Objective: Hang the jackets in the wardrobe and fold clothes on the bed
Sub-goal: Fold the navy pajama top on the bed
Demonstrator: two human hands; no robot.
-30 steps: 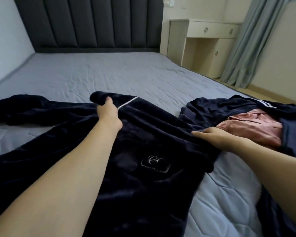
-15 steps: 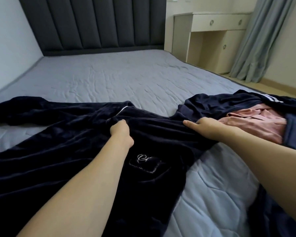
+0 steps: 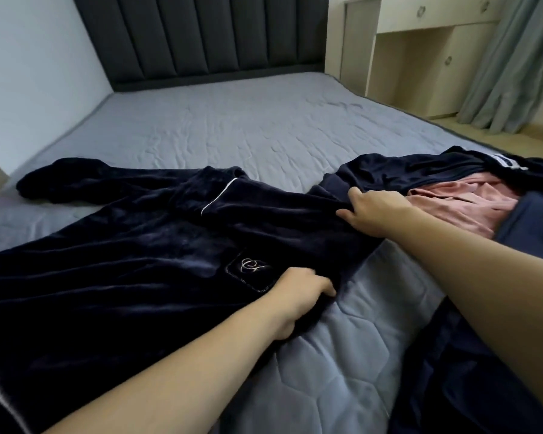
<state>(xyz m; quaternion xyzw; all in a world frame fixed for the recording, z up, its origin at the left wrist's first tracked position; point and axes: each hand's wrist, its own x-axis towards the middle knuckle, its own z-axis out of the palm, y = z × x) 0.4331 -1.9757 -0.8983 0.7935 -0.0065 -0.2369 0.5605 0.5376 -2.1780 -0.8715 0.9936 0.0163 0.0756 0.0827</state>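
Navy velvet top (image 3: 132,245) bears monogrammed pocket (image 3: 251,272), left hand (image 3: 298,300) gripping beside it.

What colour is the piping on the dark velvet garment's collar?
White piping on the navy velvet garment, clearest in the head view.

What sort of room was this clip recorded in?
Almost certainly a home bedroom: a large bed with a padded dark headboard, a cream dressing table with drawers beside it, and grey-green curtains. Both hands work a dark velvety garment spread on the bed.
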